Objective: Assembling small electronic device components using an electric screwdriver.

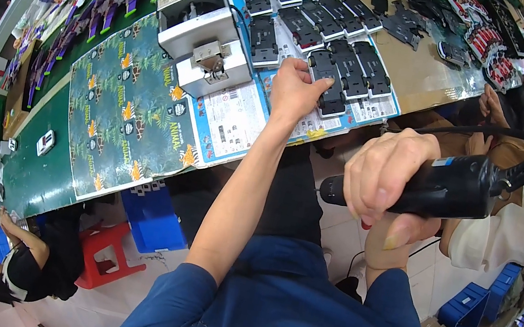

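My left hand grips an upside-down toy car by its sides near the table's front edge, thumb on its black underside. That car lies beside several other overturned toy cars, set out in rows on printed sheets. In my right hand is a black electric screwdriver, held sideways off the table's front edge, its cable running away to the right. The screwdriver's tip points left and is apart from the cars.
A white machine stands left of the cars. Loose black chassis parts and red-and-white car pieces lie at the back right. Purple-and-black parts line the far left. Co-workers sit at both sides. A red stool and blue bin are below.
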Available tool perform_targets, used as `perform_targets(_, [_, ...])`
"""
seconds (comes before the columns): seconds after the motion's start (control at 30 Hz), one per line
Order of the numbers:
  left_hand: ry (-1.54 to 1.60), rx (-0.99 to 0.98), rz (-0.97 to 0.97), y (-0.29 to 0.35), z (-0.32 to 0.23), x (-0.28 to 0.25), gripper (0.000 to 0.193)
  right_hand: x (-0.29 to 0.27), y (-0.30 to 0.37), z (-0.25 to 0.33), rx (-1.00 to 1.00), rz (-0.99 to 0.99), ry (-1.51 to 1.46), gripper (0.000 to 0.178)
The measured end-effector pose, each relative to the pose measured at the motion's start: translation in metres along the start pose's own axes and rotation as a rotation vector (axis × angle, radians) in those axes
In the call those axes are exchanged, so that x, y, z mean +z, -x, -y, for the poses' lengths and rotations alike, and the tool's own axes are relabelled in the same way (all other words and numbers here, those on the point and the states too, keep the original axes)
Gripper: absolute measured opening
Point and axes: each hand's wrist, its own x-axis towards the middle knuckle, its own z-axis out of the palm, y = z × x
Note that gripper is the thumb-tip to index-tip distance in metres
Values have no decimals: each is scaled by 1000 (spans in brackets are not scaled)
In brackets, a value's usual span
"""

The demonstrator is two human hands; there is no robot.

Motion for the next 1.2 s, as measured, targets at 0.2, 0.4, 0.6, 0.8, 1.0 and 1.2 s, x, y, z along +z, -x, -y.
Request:
perform_targets(0.2, [245,254,54,11,33,-5,29,-7,-14,4,-25,199,25,32])
perform_targets(0.4, [249,311,-30,96,44,-108,29,15,-55,-14,-200,34,272,25])
perform_targets(0.6, [966,57,-3,113,64,-186,21,4,-142,-120,-299,34,505,9])
perform_targets(0.8, [970,42,2,93,74,-192,18,19,-160,-166,-393,-47,479,16])
perform_targets(1.0, [1006,-34,17,85,69,-191,19,40,-169,-158,-32,-290,748,20])
perform_targets(1.2, [916,3,24,82,77,-188,27,37,-175,-157,-32,-201,724,23])
